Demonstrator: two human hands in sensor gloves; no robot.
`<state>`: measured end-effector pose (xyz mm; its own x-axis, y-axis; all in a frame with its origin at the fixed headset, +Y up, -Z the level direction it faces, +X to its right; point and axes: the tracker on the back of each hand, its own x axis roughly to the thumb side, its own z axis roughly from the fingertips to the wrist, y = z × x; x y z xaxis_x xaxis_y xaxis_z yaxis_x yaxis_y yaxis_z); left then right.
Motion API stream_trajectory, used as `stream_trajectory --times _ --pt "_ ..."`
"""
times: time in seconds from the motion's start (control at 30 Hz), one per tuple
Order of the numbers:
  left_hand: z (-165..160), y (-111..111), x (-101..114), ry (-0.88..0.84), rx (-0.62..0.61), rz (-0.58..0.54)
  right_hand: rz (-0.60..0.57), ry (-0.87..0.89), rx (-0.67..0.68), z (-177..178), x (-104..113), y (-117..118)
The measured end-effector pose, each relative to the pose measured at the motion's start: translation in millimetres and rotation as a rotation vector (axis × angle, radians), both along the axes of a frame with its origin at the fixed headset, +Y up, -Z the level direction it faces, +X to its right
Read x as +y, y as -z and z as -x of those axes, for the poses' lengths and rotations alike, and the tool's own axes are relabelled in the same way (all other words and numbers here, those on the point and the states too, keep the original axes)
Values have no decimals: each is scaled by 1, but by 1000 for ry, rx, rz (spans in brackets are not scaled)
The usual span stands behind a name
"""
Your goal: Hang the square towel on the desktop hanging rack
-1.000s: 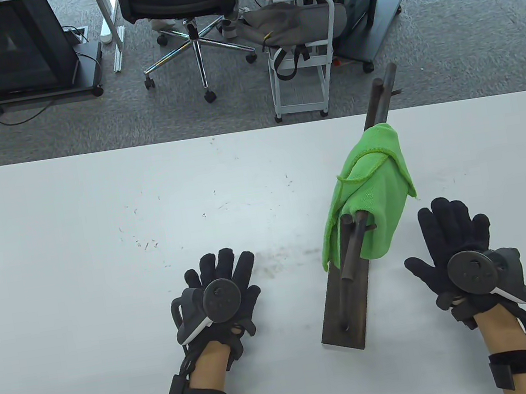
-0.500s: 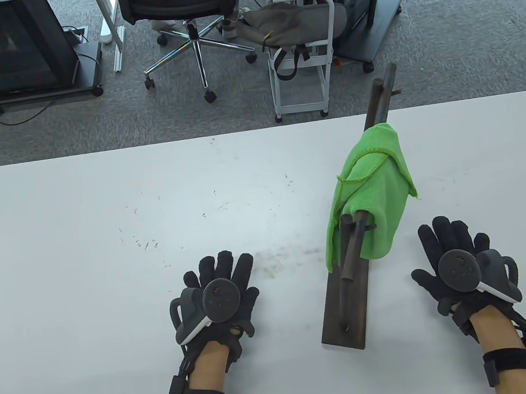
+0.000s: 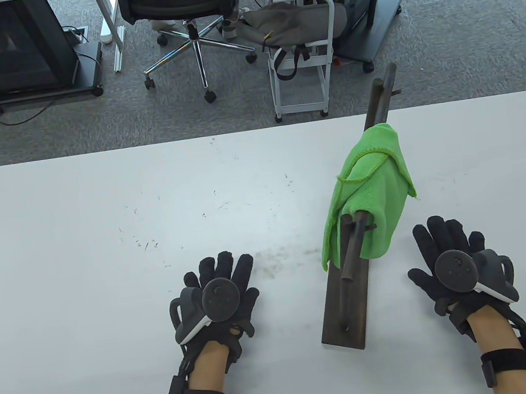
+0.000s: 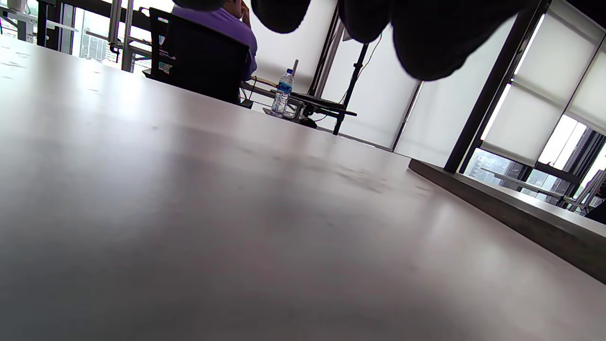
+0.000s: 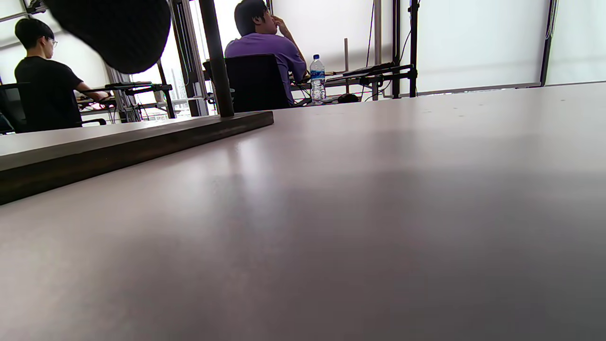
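A green square towel hangs draped over the dark bar of the desktop rack, which stands on a long dark wooden base at the table's right. My left hand rests flat on the table left of the rack, fingers spread and empty. My right hand rests flat on the table right of the rack, fingers spread and empty. The base edge shows in the left wrist view and the right wrist view. Neither hand touches the towel.
The white table carries small scattered specks. Beyond its far edge stand an office chair, a white cart and a black cabinet. A water bottle and seated people show in the wrist views.
My right hand has drawn back toward me and slightly left, away from the towel, and settled on the table. The left hand and the towel have not moved.
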<state>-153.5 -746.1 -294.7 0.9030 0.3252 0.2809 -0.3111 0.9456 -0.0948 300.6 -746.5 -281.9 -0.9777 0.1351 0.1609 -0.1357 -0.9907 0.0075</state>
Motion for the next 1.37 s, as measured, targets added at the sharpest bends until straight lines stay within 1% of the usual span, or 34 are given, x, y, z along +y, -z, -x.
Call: stream_trajectory --times 1.03,1.37 --pt "-3 0 3 -22 -17 9 18 -12 8 6 -3 1" --pt "-4 -2 1 -22 -18 36 29 -24 12 7 -4 0"
